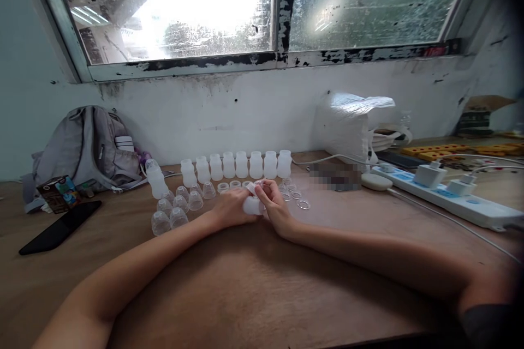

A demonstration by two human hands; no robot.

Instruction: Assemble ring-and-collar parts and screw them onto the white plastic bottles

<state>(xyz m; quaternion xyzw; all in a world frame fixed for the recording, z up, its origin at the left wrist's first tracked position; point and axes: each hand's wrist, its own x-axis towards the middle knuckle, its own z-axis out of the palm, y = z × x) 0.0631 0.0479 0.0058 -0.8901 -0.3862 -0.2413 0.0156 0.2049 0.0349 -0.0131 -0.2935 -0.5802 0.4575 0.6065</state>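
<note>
While both forearms stretch across the table (254, 289), everything else lies in a band along its far side. Farthest left a phone (60, 227) lies flat beside a carton (58, 193), with a backpack (88, 150) slumped against the wall. Next comes a cluster of clear caps (176, 210), domes up, and one capped bottle (156, 178) just behind them. A row of uncapped bottles (235, 164) stands upright near the wall; whether they hold anything cannot be told, though they look empty.

At centre, the left hand (231, 208) is closed around a small white bottle (254, 205) lying on its side just above the table, and the right hand (275, 203) pinches at its top end with fingers curled; the small part between those fingertips is too hidden to name. To do this well, I judge the left hand should hold the bottle firm while the right works squarely at the neck, not at a slant.

Right of the hands lie clear rings (297, 196), then a white bag (354, 122), and a power strip (446, 193) with chargers plugged in.
</note>
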